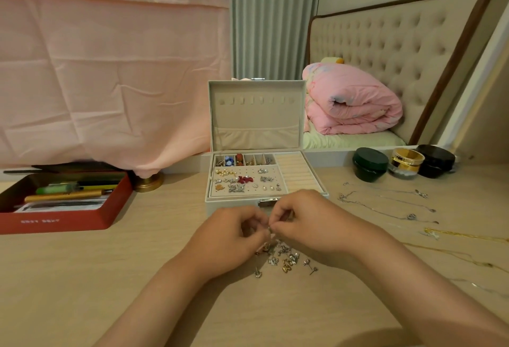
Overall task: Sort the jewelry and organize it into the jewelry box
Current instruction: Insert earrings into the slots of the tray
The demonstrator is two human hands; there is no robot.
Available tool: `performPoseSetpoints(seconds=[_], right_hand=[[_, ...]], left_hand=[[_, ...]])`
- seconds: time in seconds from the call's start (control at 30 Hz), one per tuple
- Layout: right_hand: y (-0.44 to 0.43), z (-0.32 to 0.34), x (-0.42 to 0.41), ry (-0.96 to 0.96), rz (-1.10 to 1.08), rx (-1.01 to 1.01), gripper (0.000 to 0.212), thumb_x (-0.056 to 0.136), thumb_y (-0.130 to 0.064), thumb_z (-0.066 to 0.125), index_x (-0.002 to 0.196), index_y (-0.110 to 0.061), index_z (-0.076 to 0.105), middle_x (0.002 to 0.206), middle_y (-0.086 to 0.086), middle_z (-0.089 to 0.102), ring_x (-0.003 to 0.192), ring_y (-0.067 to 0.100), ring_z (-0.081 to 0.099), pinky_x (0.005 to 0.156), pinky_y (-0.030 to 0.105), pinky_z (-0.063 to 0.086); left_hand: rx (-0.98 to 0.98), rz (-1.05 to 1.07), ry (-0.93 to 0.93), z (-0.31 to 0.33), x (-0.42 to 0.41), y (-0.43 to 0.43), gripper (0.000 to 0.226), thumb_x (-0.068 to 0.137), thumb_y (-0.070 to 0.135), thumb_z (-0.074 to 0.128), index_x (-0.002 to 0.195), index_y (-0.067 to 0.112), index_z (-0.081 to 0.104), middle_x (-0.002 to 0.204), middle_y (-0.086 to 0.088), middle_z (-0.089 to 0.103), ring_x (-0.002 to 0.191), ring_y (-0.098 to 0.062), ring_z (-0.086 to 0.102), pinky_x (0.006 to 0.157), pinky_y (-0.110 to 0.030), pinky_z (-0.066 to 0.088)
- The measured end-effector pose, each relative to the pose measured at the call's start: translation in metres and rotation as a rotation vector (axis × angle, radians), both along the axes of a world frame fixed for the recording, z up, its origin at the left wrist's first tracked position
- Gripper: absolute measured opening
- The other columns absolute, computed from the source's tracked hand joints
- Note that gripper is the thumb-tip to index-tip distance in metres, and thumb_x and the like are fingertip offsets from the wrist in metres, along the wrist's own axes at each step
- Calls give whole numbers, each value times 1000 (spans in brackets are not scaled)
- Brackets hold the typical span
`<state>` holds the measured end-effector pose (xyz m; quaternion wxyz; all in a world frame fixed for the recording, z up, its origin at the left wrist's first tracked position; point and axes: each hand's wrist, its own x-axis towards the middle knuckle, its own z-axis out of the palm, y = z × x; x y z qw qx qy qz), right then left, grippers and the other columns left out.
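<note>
Left hand (234, 236) and right hand (305, 222) pinch a small silvery piece (270, 227) above the earring pile (283, 258); open jewelry box (256, 126) stands at 12 o'clock on the counter (82, 277).

Warm, rather dim indoor light, soft and even. Faint shadows lie on the table (82, 277) under the forearms, nearer than the left hand (234, 233) and right hand (308, 220). The small piece (270, 228) they pinch is blurred. Beyond the right hand a gold jar (406, 158) glints, and the headboard (385, 51) bows with lens distortion.
</note>
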<state>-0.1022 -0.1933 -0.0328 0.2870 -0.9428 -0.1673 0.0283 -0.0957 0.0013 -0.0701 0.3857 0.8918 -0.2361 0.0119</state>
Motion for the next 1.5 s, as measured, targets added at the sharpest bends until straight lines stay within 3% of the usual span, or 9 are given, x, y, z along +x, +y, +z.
performPoseSetpoints(seconds=[0.13,0.23,0.43,0.53,0.67,0.87,1.1,1.27,1.5], right_hand=[[2,3,-3,-104,-127,288,10,83,-24,77,75,-30,77,66,-20,68,58,-3,59,58,17,47],[4,6,-6,-196,-133,386,15,83,-16,78,75,-28,76,53,-22,60,48,0,47,50,13,38],[7,6,-7,-289,-23,471,20,78,-9,81,74,-29,79,83,-9,73,66,22,58,61,35,49],[6,8,-6,-249,-19,500,21,77,-10,83,74,-31,80,84,-6,73,65,25,55,60,35,48],[4,12,-7,-127,-65,553,21,79,-14,84,84,-34,80,72,11,67,51,11,48,50,26,43],[8,15,-9,-90,-47,524,30,80,-11,82,89,-40,80,91,-6,75,63,16,48,60,29,47],[9,23,-12,-58,-87,465,21,80,-15,84,83,-35,80,61,-17,67,51,7,42,51,21,40],[13,17,-9,-54,-125,423,25,81,-11,82,85,-35,81,67,-16,70,47,2,46,52,19,43],[26,17,-3,-83,-127,455,17,80,-15,84,84,-32,82,76,-9,75,52,-3,55,51,10,40]], left_hand=[[-492,103,331,11,-1,-8,8,92,12,68,91,13,76,78,-2,75,65,-13,62,57,-20,47],[-640,87,534,15,-2,-9,11,94,12,64,93,7,75,88,-6,76,63,-12,58,47,-19,38],[-848,82,650,18,-2,-8,16,92,6,64,104,3,74,87,-5,74,61,-6,58,44,-15,37],[-854,67,643,18,-1,-6,14,93,6,63,103,4,73,84,-4,72,61,-6,56,44,-15,36],[-753,30,538,19,-1,-5,11,97,8,59,99,5,69,80,-1,69,60,-7,56,44,-17,38],[-685,22,401,23,-3,-8,12,98,7,57,93,5,68,73,-3,66,56,-8,53,46,-19,36],[-675,33,391,23,-5,-7,12,98,7,57,93,0,66,57,4,61,51,-5,50,47,-15,37],[-668,52,308,21,-5,-6,10,94,-2,60,87,-8,65,63,-9,55,48,-2,50,50,-10,40],[-534,80,194,17,11,8,10,90,9,69,82,14,72,69,5,62,64,-6,53,63,-18,43]])
